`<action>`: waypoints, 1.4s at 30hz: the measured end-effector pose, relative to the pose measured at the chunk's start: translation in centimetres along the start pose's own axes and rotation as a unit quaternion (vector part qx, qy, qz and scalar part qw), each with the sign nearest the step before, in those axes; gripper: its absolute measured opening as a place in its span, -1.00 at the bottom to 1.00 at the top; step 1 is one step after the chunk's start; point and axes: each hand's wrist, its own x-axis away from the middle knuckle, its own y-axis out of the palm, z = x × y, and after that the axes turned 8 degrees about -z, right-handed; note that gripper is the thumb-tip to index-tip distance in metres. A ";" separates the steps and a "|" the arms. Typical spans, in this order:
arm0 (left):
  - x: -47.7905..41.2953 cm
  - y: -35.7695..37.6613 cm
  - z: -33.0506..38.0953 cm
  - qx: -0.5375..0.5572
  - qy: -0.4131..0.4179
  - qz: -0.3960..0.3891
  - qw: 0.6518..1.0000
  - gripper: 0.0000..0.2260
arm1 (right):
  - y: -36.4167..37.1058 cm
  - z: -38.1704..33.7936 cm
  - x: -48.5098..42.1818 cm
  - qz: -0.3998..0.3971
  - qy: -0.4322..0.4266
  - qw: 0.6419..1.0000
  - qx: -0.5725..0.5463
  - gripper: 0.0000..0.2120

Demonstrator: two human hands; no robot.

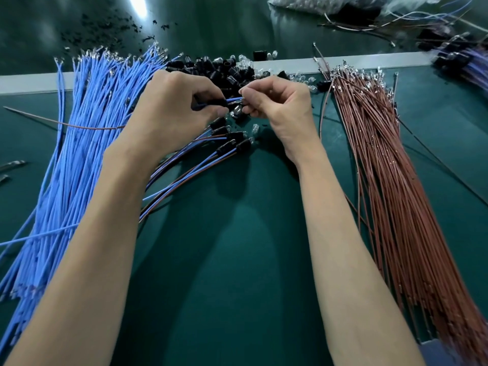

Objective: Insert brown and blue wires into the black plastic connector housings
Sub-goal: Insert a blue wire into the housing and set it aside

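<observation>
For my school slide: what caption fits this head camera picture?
Two hands push a blue wire into a black housing.

text: none legible — labels: none — brands: none — numbers: none

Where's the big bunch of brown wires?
In the head view, the bunch of brown wires lies on the green mat at the right, just outside the right hand, fanning toward the near right corner.
</observation>
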 end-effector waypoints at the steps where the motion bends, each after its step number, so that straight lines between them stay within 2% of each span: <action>1: 0.0 0.1 0.1 -0.008 0.001 0.002 1.000 -0.84 | 0.0 0.0 -0.1 0.002 -0.001 1.000 0.005 -0.87; 11: -0.2 1.0 0.6 0.009 0.003 0.023 1.000 -0.85 | 0.5 0.2 -0.3 0.020 -0.012 0.999 0.032 -0.86; 16: -0.2 1.5 0.5 0.005 -0.005 0.036 0.999 -0.85 | 1.0 0.2 -0.3 0.017 0.006 0.995 0.094 -0.89; 21: -0.1 1.8 0.6 -0.007 -0.019 0.065 0.998 -0.76 | 1.7 0.4 -0.5 0.002 0.009 0.989 0.145 -0.81; 30: -0.1 2.3 0.1 0.033 -0.055 0.066 0.996 -0.91 | 2.3 0.4 -0.5 0.014 0.009 0.987 0.158 -0.83; 37: -0.2 2.2 -0.1 0.046 -0.051 0.067 0.995 -0.88 | 2.4 0.2 -0.4 0.025 -0.007 0.981 0.190 -0.85; 40: -0.1 2.2 -0.3 0.056 -0.054 0.058 0.995 -0.92 | 1.3 0.0 -0.7 0.093 -0.011 0.966 0.242 -0.83; 42: -0.1 2.2 -0.4 0.061 -0.054 0.050 0.995 -0.92 | -0.1 -0.1 -1.0 0.166 0.011 0.920 0.354 -0.83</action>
